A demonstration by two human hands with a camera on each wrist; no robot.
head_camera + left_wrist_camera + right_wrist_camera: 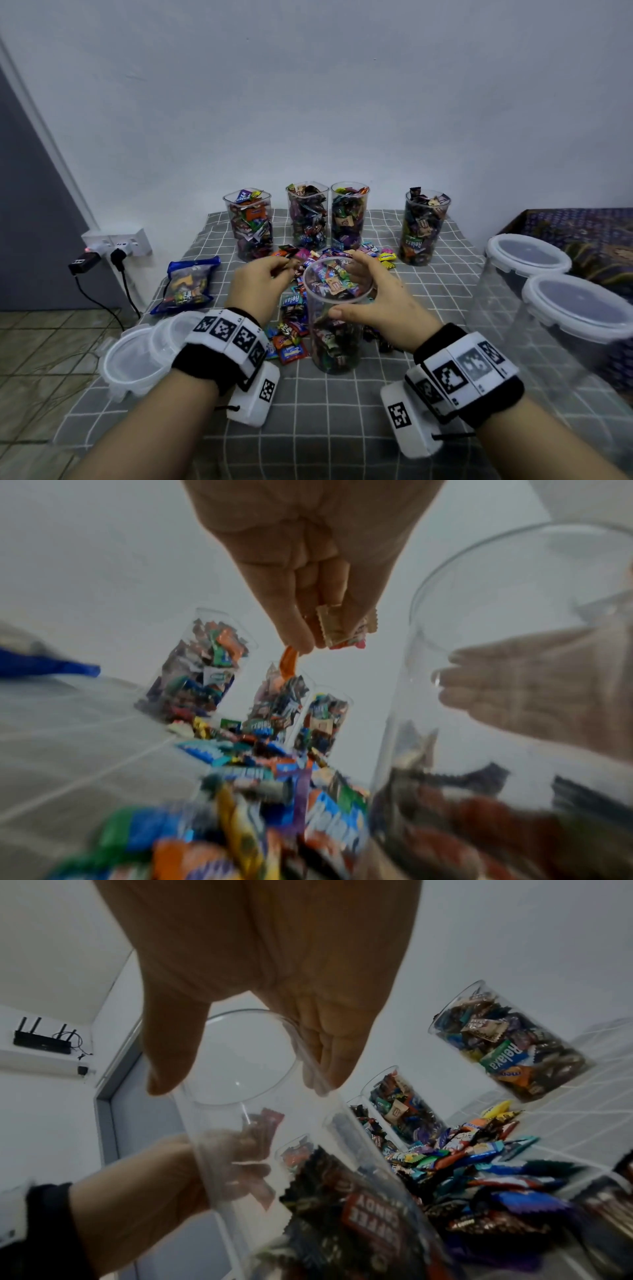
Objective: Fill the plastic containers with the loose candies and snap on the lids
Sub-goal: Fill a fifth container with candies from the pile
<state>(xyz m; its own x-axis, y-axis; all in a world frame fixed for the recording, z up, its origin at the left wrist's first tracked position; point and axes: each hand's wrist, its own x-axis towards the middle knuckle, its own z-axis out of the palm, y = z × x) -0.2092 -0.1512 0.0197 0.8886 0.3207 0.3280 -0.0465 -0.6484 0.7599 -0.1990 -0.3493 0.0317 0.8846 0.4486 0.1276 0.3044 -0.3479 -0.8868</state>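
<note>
- We've got our right hand point(373, 301) wrapped round the near clear container point(337, 329), thumb on our side of the wall, fingers curled on the far side just below the rim; it stands upright on the grey checked cloth point(329, 404), partly filled with wrapped sweets.
- Our left hand point(257, 287) sits just left of that rim, fingertips point(301, 639) pinched together on a few wrapped candies point(342, 631); from the left wrist, an orange wrapper point(287, 661) dangles below them.
- The loose candy pile point(301, 308) lies on the cloth between and behind our hands, touching the near container's left side.
- Four more containers stand at the back, lids off, heaped to the top: one at the left point(250, 226), two side by side in the middle point(308, 219) point(347, 216), one off to the right point(424, 229).
- Empty clear lids point(133, 356) rest at the cloth's left edge, beside our left wrist.
- A blue sweet bag point(188, 284) lies behind those lids.
- On our right, two tall empty containers wear their lids point(527, 255) point(579, 308).
</note>
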